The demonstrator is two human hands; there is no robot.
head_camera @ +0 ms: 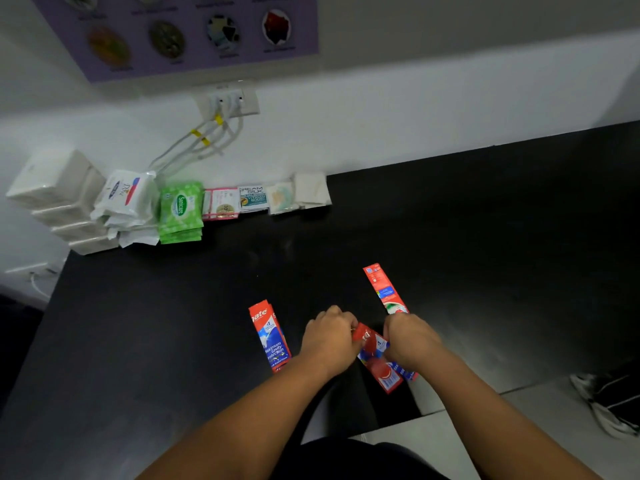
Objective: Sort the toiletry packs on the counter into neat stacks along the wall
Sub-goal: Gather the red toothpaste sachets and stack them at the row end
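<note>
Both hands are close together near the front edge of the black surface [485,237]. The left hand [329,337] and the right hand [410,337] have curled fingers, and both grip the red sachets [379,362]. These lie tilted between the hands, with the lower end past the surface edge. Just left of the left hand, a toothpaste sachet [270,336] lies flat, apart from the hand. A long sachet [382,289] shows beyond the right hand; I cannot tell if this hand holds it or if it only lies there. Along the wall [381,116], at the far left, the stacks stand side by side in a row: white boxes [52,188], Dove packs [126,199], green packs [180,209], pink sachets [221,202], Cream Silk sachets [252,199], pale sachets [282,197] and white packs [311,190]. Above them on the wall is a socket [228,102] with cables.
</note>
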